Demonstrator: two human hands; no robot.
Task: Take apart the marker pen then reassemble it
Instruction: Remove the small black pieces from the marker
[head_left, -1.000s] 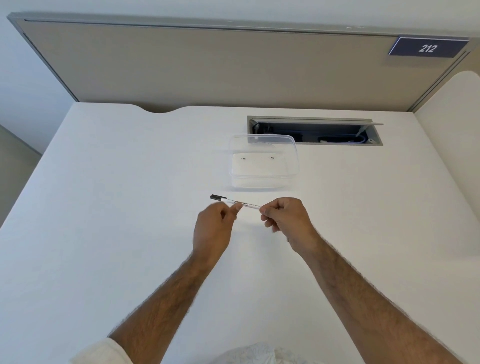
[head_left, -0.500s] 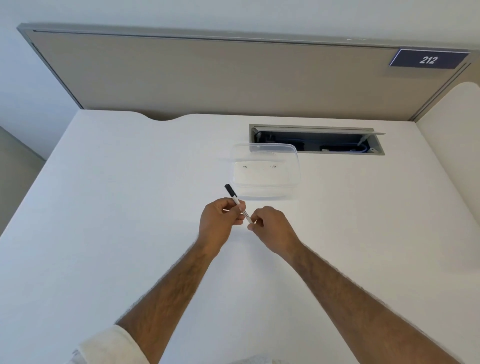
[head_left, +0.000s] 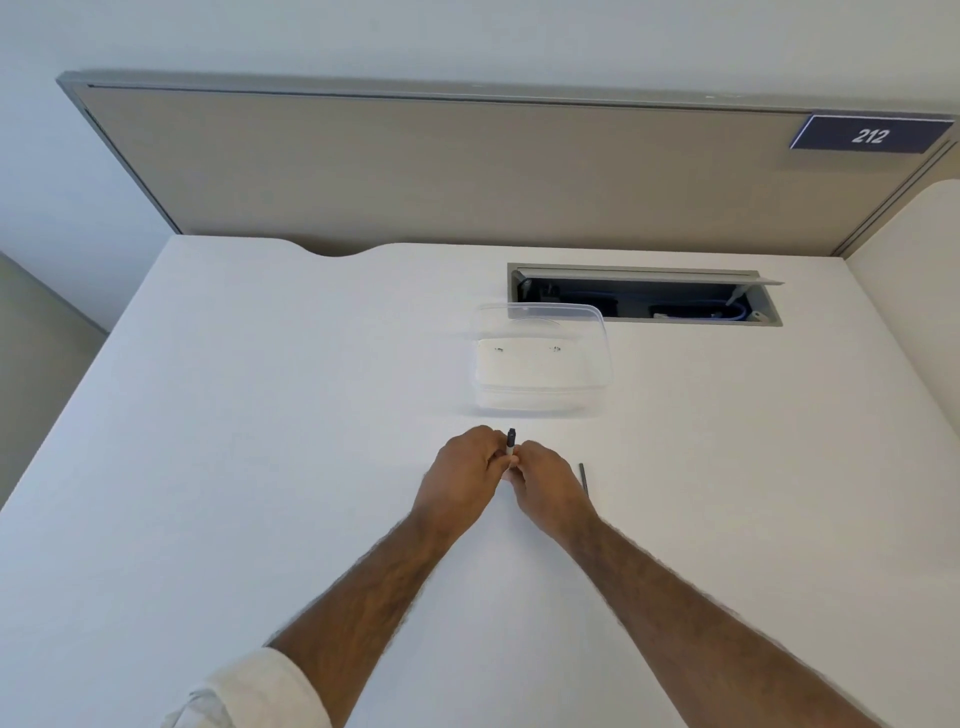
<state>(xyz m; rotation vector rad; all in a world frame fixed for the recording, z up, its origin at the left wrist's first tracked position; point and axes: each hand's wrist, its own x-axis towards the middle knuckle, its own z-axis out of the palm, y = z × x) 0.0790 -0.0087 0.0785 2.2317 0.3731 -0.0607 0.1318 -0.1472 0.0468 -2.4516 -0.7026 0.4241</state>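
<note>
The marker pen is thin, with a white barrel and a black end. Only that black end and a bit of barrel stick up between my two hands, pointing away from me. My left hand and my right hand are pressed close together, both closed around the pen's barrel, which they hide. A thin dark stick-like part lies on the white desk just right of my right hand, apart from it.
A clear plastic container stands on the desk just beyond my hands. Behind it is an open cable hatch in the desk. A beige partition with a "212" sign closes off the far edge.
The pen swung from lying sideways between my hands to pointing away from me. My hands came together around it. The thin dark part now shows on the desk by my right hand.
</note>
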